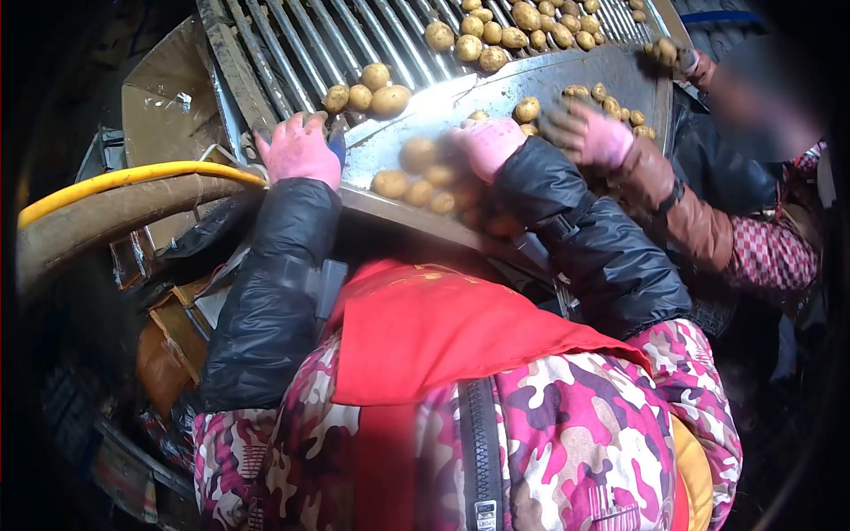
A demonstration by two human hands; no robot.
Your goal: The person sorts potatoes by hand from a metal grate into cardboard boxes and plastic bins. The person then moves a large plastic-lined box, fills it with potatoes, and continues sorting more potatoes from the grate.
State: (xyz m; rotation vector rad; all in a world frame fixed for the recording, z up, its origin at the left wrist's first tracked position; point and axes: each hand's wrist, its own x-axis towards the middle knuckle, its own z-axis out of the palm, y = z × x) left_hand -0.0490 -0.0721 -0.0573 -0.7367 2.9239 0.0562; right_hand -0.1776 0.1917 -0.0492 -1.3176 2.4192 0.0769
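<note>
My left hand, in a pink glove with dark fingertips, rests at the near left corner of the roller table. Its fingers are stretched out and apart, holding nothing I can see. Just beyond it a few potatoes lie on the lower ends of the rollers. My right hand, also in a pink glove, is over the metal chute; motion smears it and its fingers are hidden. Beside it loose potatoes sit near the chute's front edge, some of them blurred.
On the right, a co-worker's pink-gloved hand reaches among potatoes; another dirty gloved hand is at the chute's far corner. More potatoes cover the far rollers. A yellow hose and a cardboard box are on the left.
</note>
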